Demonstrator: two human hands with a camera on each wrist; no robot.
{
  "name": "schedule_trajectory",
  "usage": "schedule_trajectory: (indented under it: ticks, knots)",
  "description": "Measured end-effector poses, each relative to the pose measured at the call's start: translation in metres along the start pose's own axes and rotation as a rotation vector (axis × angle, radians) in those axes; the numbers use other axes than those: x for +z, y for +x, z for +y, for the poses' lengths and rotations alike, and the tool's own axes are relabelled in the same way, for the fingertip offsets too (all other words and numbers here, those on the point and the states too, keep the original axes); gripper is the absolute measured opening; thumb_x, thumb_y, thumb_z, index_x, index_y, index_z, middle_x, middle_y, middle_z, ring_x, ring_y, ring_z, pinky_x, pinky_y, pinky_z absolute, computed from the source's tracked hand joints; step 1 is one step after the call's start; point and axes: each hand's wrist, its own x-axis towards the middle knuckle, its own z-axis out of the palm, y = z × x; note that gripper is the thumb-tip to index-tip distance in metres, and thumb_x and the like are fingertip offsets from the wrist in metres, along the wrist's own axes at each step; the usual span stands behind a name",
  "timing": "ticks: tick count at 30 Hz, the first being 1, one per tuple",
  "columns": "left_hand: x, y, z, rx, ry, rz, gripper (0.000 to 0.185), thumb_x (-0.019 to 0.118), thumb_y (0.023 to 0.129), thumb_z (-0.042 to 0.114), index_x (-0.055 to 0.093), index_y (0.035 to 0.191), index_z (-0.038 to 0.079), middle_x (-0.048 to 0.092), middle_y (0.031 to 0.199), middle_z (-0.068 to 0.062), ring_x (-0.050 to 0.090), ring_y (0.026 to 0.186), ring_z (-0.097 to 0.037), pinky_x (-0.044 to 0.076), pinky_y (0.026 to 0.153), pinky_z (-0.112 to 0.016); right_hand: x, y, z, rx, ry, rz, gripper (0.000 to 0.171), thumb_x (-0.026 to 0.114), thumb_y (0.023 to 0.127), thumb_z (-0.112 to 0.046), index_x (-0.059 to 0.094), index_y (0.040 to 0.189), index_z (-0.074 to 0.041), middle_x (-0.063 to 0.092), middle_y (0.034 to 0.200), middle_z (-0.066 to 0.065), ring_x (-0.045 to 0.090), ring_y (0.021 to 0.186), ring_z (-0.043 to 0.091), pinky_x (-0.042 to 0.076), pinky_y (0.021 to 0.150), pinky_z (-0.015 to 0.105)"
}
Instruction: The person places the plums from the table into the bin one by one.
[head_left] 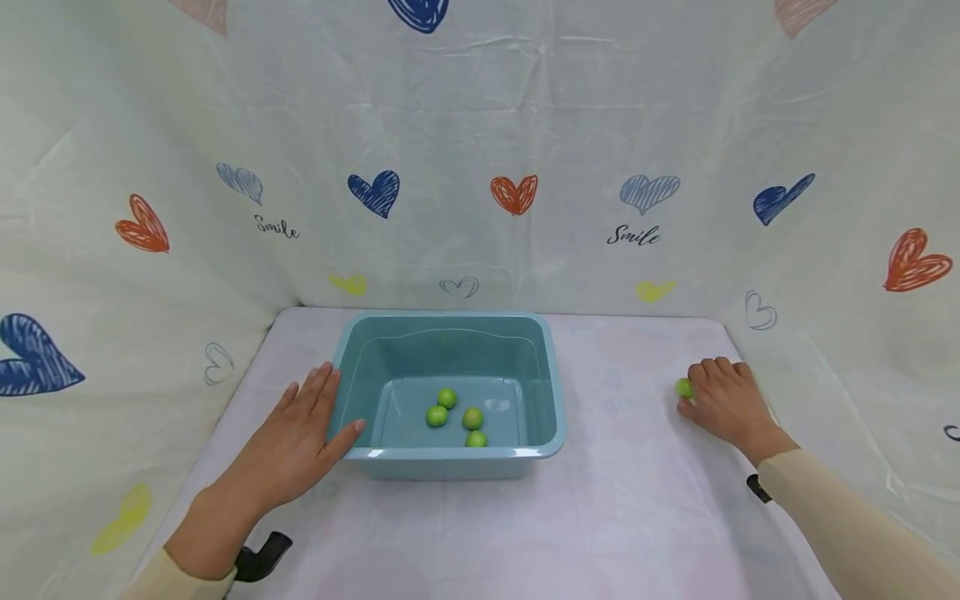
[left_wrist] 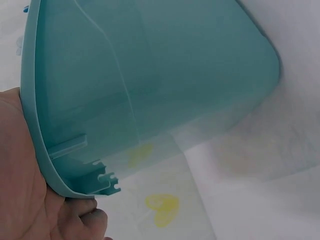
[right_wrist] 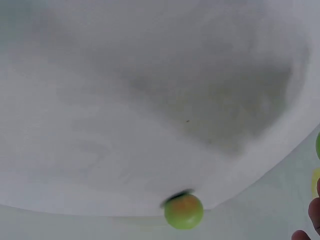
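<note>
on the right side of the table (head_left: pixel 615 500), the right hand (head_left: pixel 723 400) has a round green fruit (head_left: pixel 683 387) pinched between thumb and fingers, while the left hand (head_left: pixel 288 446), fingers straight, rests against the rim of the blue-green basin (head_left: pixel 450 454) with four green fruits (head_left: pixel 437 416) inside!

The tablecloth (head_left: pixel 622 500) leaves a broad lane between the plastic basin (head_left: pixel 450 454) and the right hand (head_left: pixel 726 398). Basin walls (head_left: pixel 450 468) block low passage; the mouth admits a hand from above, except where the left hand (head_left: pixel 288 446) lies.
</note>
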Motion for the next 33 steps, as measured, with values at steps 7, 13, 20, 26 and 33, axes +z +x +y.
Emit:
schedule_trajectory:
  ticks: [7,13,20,26,33]
  knots:
    - [0.000,0.000,-0.001,0.006,0.012,0.005,0.092,0.049,0.107,0.058,0.022,0.163,-0.010,0.021,0.172,-0.029,0.023,0.159,-0.048,0.022,0.126,-0.068,-0.010,0.015,-0.011,-0.021,0.016,0.005,0.045,0.085,0.082,-0.030,0.055,0.098,0.001,0.054,0.088,0.012,0.051,0.089,0.035,0.044,0.083,0.057]
    - [-0.001,0.000,0.001,0.017,0.053,0.007,0.090,0.048,0.108,0.057,0.023,0.162,-0.011,0.022,0.171,-0.029,0.023,0.159,-0.048,0.020,0.127,-0.067,-0.021,0.028,-0.025,-0.054,0.045,0.047,0.042,0.083,0.083,-0.029,0.057,0.099,-0.001,0.057,0.091,0.012,0.052,0.091,0.035,0.046,0.087,0.057]
    - [-0.003,-0.001,0.001,0.029,0.081,0.017,0.089,0.049,0.108,0.057,0.026,0.161,-0.011,0.024,0.171,-0.030,0.024,0.158,-0.049,0.022,0.127,-0.067,-0.038,0.051,-0.046,-0.092,0.082,0.147,0.040,0.084,0.080,-0.028,0.058,0.097,-0.003,0.057,0.089,0.010,0.052,0.088,0.033,0.045,0.084,0.053]
    - [-0.003,-0.001,0.000,0.026,0.058,0.003,0.090,0.048,0.108,0.057,0.024,0.162,-0.011,0.022,0.171,-0.030,0.023,0.159,-0.049,0.021,0.127,-0.067,-0.061,0.080,-0.063,-0.173,0.073,0.273,0.036,0.082,0.080,-0.027,0.058,0.093,-0.003,0.056,0.084,0.010,0.051,0.081,0.032,0.044,0.076,0.048]
    - [-0.003,0.000,-0.001,0.026,0.022,-0.009,0.090,0.049,0.108,0.055,0.023,0.162,-0.012,0.021,0.171,-0.030,0.022,0.158,-0.050,0.021,0.126,-0.068,-0.103,0.114,-0.090,-0.225,0.057,0.286,0.035,0.079,0.083,-0.029,0.061,0.097,-0.003,0.059,0.087,0.011,0.052,0.083,0.031,0.045,0.080,0.048]
